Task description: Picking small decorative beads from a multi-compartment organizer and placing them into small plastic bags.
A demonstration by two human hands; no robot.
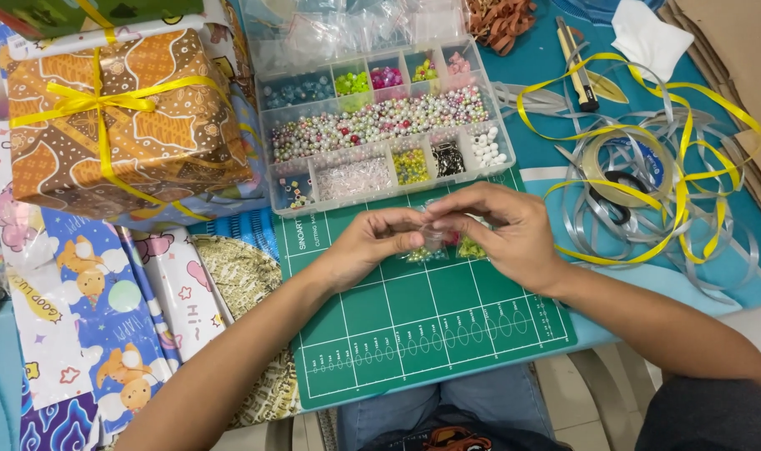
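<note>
Head view: I note left hand and right hand meeting over the green cutting mat, each grip pinching a small clear bag (contents unclear), close to the bead organizer box for reach.

One view only, from the person's head, looking steeply down and slightly forward over the surface. It sits close: both forearms enter from the bottom edge, and the left hand and right hand meet near the centre of the frame over the green cutting mat. The far edge of the frame reaches the clear bead box; the near edge catches the person's lap. Wrapped gifts fill the left, ribbons the right.
</note>
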